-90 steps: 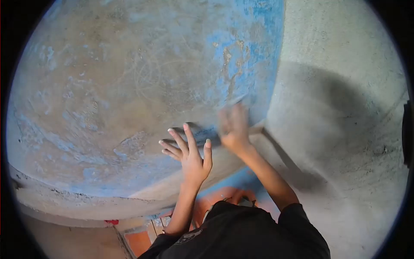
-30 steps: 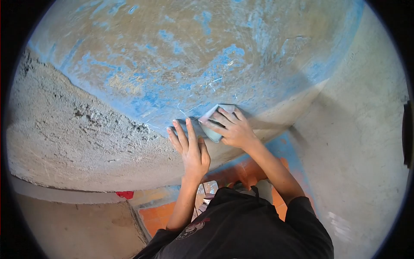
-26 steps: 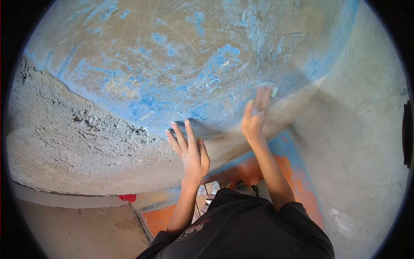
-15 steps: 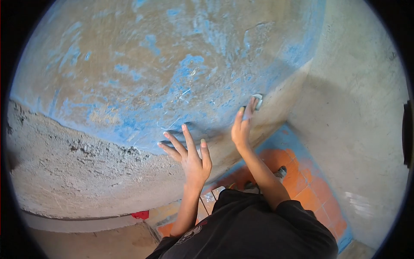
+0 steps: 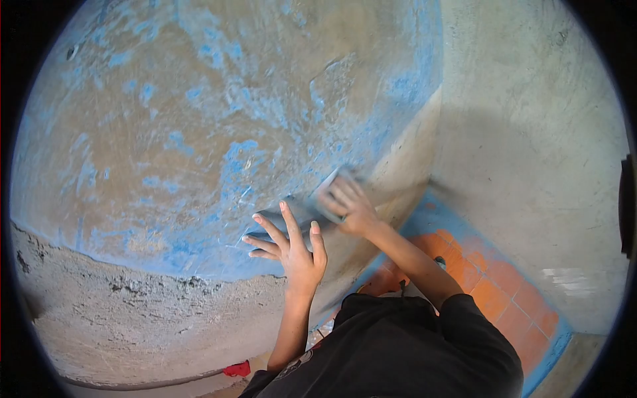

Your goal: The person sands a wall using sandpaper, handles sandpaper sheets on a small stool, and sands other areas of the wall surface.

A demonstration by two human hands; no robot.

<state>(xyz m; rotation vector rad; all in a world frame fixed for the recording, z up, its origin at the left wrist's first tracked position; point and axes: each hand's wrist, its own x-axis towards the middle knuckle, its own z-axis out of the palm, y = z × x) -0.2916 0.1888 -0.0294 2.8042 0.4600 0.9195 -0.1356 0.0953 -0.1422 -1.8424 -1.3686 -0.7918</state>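
My left hand (image 5: 302, 255) has its fingers spread, its fingertips at the lower part of the blue-stained wall (image 5: 212, 132), with nothing in it. To its right, my right hand (image 5: 355, 209) is blurred by motion. Its fingers press a small pale grey piece, which looks like folded sandpaper (image 5: 326, 190), against the wall surface. Patchy blue paint and scratch marks cover the brownish wall around both hands.
Below the blue area runs a rough grey cement band (image 5: 133, 312). A plain grey wall (image 5: 524, 152) meets it at a corner on the right. Orange floor tiles (image 5: 494, 298) with a blue border lie below. A red scrap (image 5: 237, 369) shows at the bottom.
My right hand has swept left and down along the wall with the sandpaper, coming nearer my left hand. My left hand stays spread. The view has shifted to the right.
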